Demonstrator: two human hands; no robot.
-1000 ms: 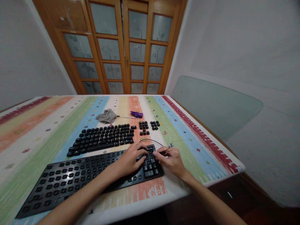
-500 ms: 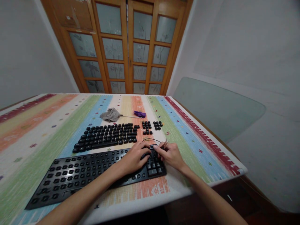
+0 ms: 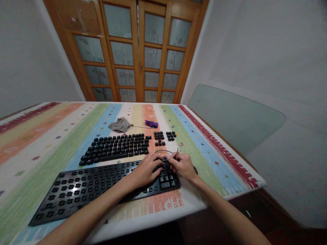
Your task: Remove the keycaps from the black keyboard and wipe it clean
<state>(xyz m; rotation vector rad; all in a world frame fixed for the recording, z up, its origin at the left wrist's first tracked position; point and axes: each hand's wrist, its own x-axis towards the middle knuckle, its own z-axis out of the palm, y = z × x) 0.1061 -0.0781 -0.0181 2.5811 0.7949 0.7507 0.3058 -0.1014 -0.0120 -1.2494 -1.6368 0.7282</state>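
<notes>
A black keyboard [image 3: 102, 185] lies slanted on the table, most of its key positions bare, with keycaps still on the number pad [image 3: 166, 178] at its right end. Across its right part rests my left hand [image 3: 148, 169], palm down, fingers slightly bent and apart, thumb toward the number pad. Just to the right, my right hand [image 3: 182, 165] is closed in a pinch over the pad's upper corner. A small brownish tip sticks up from its fingers; what it belongs to is unclear. A thin dark wire [image 3: 163, 150] arcs behind both hands.
Beyond the keyboard, loose black keycaps [image 3: 120, 147] lie in rows, with smaller groups [image 3: 159, 136] to the right. Farther back are a grey cloth [image 3: 120, 125], a thin rod [image 3: 139, 126] and a purple bundle [image 3: 151, 124]. A dark rounded thing [image 3: 195, 169] shows beside my right wrist.
My right hand has tilted slightly, and the brownish tip stands more upright. A dark rounded thing now shows past my right wrist. The left hand keeps its place on the keyboard.
</notes>
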